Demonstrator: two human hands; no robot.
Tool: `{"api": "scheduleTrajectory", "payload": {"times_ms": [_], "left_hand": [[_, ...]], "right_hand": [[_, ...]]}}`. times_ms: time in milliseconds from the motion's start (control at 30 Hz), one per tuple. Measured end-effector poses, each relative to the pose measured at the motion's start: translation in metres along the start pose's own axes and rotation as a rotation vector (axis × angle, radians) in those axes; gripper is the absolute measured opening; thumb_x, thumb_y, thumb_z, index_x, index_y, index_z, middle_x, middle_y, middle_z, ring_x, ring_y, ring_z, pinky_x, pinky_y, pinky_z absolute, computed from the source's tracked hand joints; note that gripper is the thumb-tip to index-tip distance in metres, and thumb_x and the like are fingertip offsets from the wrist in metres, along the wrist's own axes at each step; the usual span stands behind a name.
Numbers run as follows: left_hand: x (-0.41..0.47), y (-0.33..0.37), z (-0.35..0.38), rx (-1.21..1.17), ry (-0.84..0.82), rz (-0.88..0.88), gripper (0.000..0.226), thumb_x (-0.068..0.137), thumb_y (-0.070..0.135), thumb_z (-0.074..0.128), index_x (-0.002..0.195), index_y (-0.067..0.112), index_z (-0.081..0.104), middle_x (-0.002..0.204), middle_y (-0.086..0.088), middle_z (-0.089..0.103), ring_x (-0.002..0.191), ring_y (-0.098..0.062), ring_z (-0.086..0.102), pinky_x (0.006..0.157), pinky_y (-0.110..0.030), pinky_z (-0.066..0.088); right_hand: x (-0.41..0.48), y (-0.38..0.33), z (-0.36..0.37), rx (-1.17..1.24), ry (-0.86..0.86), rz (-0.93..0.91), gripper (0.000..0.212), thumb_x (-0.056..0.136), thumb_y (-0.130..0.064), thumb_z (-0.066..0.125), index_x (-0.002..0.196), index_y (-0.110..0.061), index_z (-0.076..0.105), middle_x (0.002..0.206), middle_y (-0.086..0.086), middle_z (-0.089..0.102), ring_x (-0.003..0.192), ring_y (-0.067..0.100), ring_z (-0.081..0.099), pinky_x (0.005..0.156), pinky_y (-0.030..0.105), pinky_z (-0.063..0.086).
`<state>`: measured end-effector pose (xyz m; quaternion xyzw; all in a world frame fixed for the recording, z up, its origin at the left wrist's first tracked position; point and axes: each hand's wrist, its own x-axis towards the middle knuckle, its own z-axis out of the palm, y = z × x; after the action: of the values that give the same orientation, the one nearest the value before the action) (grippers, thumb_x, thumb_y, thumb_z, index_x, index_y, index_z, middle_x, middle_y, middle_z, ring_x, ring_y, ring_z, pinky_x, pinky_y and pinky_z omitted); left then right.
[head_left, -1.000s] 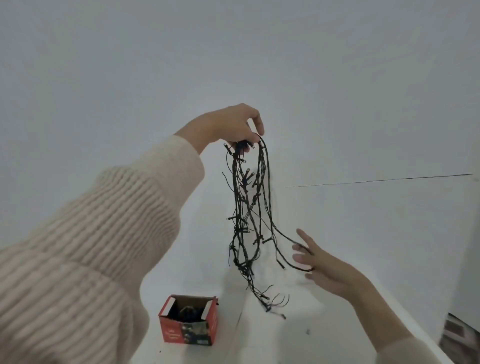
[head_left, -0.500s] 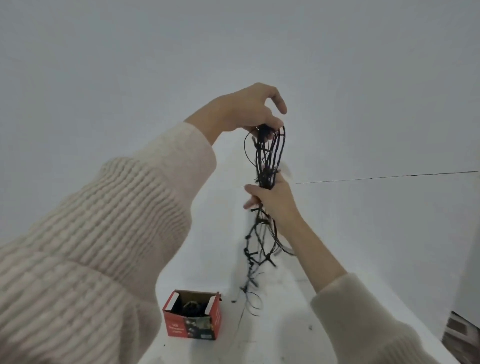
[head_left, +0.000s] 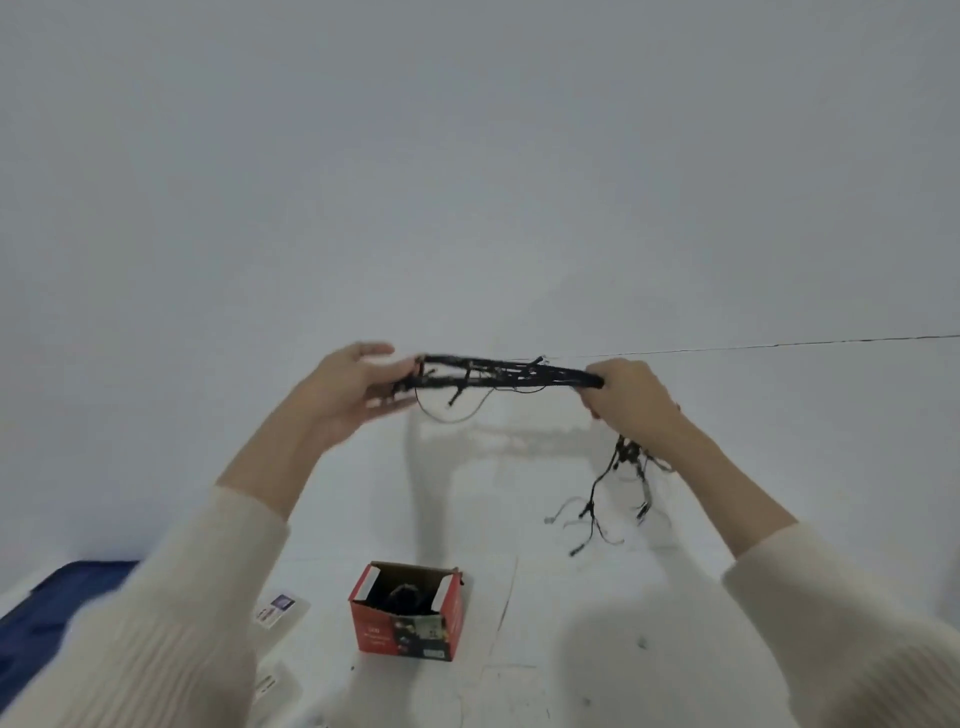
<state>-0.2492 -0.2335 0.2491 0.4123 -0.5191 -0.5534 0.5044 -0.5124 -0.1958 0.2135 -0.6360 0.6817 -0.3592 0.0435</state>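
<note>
A bundle of dark string lights (head_left: 498, 375) stretches level between both hands above the white table (head_left: 545, 597). My left hand (head_left: 345, 392) holds the bundle's left end between thumb and fingers; the hand is motion-blurred. My right hand (head_left: 631, 397) grips the right end in a fist. The loose tail of the lights (head_left: 618, 483) dangles below my right wrist, with small bulbs at the wire ends. A red cardboard box (head_left: 408, 613) stands open on the table below, something dark inside it.
A small printed card (head_left: 280, 609) lies left of the box. A dark blue object (head_left: 47, 618) sits at the table's left edge. A white wall rises behind the table, with a thin dark line (head_left: 779, 344) running right.
The bundle hung vertically from my raised left hand; my right hand took hold of it lower down. Both hands have since come down and turned it level, stretched between them.
</note>
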Motion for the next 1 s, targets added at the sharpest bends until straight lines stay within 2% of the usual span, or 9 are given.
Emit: {"api": "scheduleTrajectory", "payload": {"times_ms": [100, 167, 367, 467, 567, 633, 700, 833, 1000], "left_hand": [[-0.017, -0.063, -0.009, 0.008, -0.042, -0.215, 0.024, 0.086, -0.003, 0.059, 0.102, 0.012, 0.050, 0.068, -0.004, 0.072, 0.062, -0.012, 0.066, 0.066, -0.037, 0.059], [-0.026, -0.085, -0.004, 0.205, -0.097, -0.246, 0.031, 0.088, -0.001, 0.057, 0.114, 0.012, 0.052, 0.100, -0.009, 0.071, 0.087, -0.018, 0.065, 0.084, -0.041, 0.053], [-0.043, -0.053, 0.060, 0.147, -0.227, 0.195, 0.074, 0.086, 0.033, 0.064, 0.144, 0.037, 0.018, 0.134, 0.009, 0.048, 0.122, -0.007, 0.046, 0.106, -0.029, 0.029], [-0.047, -0.066, 0.087, 0.057, -0.277, 0.184, 0.094, 0.080, 0.031, 0.069, 0.148, 0.034, 0.004, 0.110, 0.025, 0.050, 0.114, -0.003, 0.048, 0.100, -0.023, 0.032], [-0.043, -0.084, 0.091, -0.109, -0.271, 0.116, 0.089, 0.066, 0.044, 0.075, 0.141, 0.024, 0.031, 0.122, 0.004, 0.057, 0.113, -0.004, 0.055, 0.101, -0.031, 0.043], [-0.046, -0.093, 0.088, -0.149, -0.321, 0.029, 0.083, 0.066, 0.050, 0.073, 0.137, 0.022, 0.038, 0.130, -0.006, 0.054, 0.118, -0.015, 0.056, 0.103, -0.043, 0.044], [-0.048, -0.100, 0.082, -0.146, -0.377, -0.068, 0.071, 0.076, 0.045, 0.069, 0.135, 0.017, 0.039, 0.124, -0.016, 0.057, 0.114, -0.023, 0.060, 0.099, -0.043, 0.048], [-0.047, -0.108, 0.056, -0.032, -0.511, -0.183, 0.038, 0.073, 0.034, 0.068, 0.104, 0.017, 0.055, 0.086, -0.003, 0.063, 0.055, -0.004, 0.053, 0.064, -0.023, 0.044], [-0.048, -0.106, 0.013, 0.326, -0.505, -0.244, 0.013, 0.081, 0.023, 0.070, 0.088, 0.013, 0.067, 0.057, 0.006, 0.055, 0.054, -0.007, 0.051, 0.060, -0.021, 0.039]], "right_hand": [[0.003, -0.015, -0.009, -0.202, 0.084, -0.138, 0.027, 0.092, -0.021, 0.049, 0.070, -0.007, 0.053, 0.062, 0.006, 0.049, 0.065, 0.028, 0.048, 0.051, 0.029, 0.029], [0.002, -0.024, -0.008, -0.322, 0.089, -0.277, 0.034, 0.097, -0.029, 0.044, 0.069, -0.009, 0.048, 0.066, 0.005, 0.050, 0.070, 0.029, 0.051, 0.056, 0.030, 0.030], [-0.009, -0.050, 0.012, -0.352, -0.045, -0.551, 0.019, 0.089, -0.015, 0.045, 0.073, -0.013, 0.053, 0.081, 0.008, 0.062, 0.085, 0.026, 0.056, 0.064, 0.033, 0.036], [-0.019, -0.056, 0.019, 0.173, -0.166, -0.517, 0.026, 0.075, -0.004, 0.040, 0.058, -0.024, 0.044, 0.058, -0.009, 0.055, 0.062, 0.015, 0.055, 0.063, 0.034, 0.046], [-0.029, -0.055, 0.032, 0.513, -0.250, -0.373, 0.035, 0.085, 0.001, 0.041, 0.060, -0.024, 0.048, 0.053, -0.030, 0.056, 0.061, -0.016, 0.051, 0.074, 0.017, 0.043], [-0.033, -0.053, 0.044, 0.613, -0.296, -0.276, 0.036, 0.091, 0.002, 0.040, 0.061, -0.018, 0.046, 0.053, -0.035, 0.053, 0.060, -0.018, 0.048, 0.082, 0.023, 0.039], [-0.035, -0.050, 0.053, 0.682, -0.338, -0.202, 0.038, 0.090, 0.006, 0.037, 0.059, -0.016, 0.039, 0.050, -0.030, 0.053, 0.056, -0.012, 0.047, 0.080, 0.029, 0.040], [-0.039, -0.052, 0.061, 0.672, -0.487, -0.031, 0.041, 0.095, -0.006, 0.037, 0.065, -0.026, 0.055, 0.063, -0.019, 0.052, 0.061, 0.004, 0.048, 0.062, 0.021, 0.043], [-0.040, -0.054, 0.070, 0.432, -0.536, -0.048, 0.031, 0.092, -0.011, 0.049, 0.070, -0.027, 0.065, 0.084, -0.030, 0.061, 0.089, -0.008, 0.057, 0.070, 0.007, 0.042]]}}
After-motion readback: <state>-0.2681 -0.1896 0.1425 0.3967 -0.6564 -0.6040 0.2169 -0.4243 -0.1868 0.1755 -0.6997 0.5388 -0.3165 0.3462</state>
